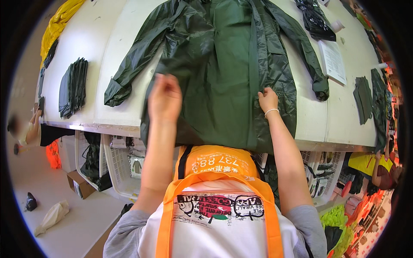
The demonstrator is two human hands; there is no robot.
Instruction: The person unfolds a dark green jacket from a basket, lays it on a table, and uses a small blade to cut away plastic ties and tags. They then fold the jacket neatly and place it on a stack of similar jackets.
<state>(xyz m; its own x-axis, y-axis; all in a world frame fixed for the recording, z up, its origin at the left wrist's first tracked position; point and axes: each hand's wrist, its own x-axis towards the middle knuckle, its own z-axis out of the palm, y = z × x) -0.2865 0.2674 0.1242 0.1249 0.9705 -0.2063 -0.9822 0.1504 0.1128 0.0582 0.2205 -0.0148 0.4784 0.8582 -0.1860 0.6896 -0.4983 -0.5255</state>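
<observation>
A dark green raincoat [232,81] lies spread on the white table, its front facing up and its sleeves reaching out to both sides. The hem hangs over the near edge, close to my body. My right hand [269,101], with a beaded bracelet at the wrist, is closed in a pinch on the coat's right front panel. Over the left front panel is my left hand [165,96], fingers curled but smeared by motion. Whether it grips the fabric cannot be made out. The fabric just beyond it is blurred too.
A stack of folded dark pieces [73,88] lies left on the table [101,56]; yellow fabric [60,23] is at the far left. White papers [332,62] and black bundled items [316,19] lie right. White baskets [122,170] stand below. Other people work at both sides.
</observation>
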